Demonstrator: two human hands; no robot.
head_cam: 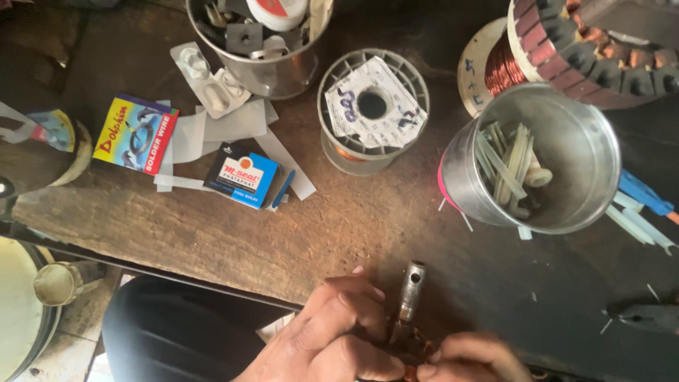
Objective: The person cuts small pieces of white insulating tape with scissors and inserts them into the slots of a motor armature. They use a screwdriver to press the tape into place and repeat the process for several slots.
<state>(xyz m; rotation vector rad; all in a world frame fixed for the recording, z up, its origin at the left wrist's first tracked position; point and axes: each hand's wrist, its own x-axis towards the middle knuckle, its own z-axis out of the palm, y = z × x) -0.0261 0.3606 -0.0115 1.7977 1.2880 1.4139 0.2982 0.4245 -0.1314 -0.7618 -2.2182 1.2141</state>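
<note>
While both hands are pinching a metal shaft (411, 291) at the table's (212, 226) near edge, left hand (332, 339) and right hand (467, 361) are working below a tin (566, 141) and spool (373, 106).

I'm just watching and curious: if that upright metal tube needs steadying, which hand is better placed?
Probably the left hand: its fingers already curl beside the metal tube, while the right hand pinches copper wire lower down.

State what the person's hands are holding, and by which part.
Both hands, left hand and right hand, grip the lower end of a small metal tube; its open top stands free.
</note>
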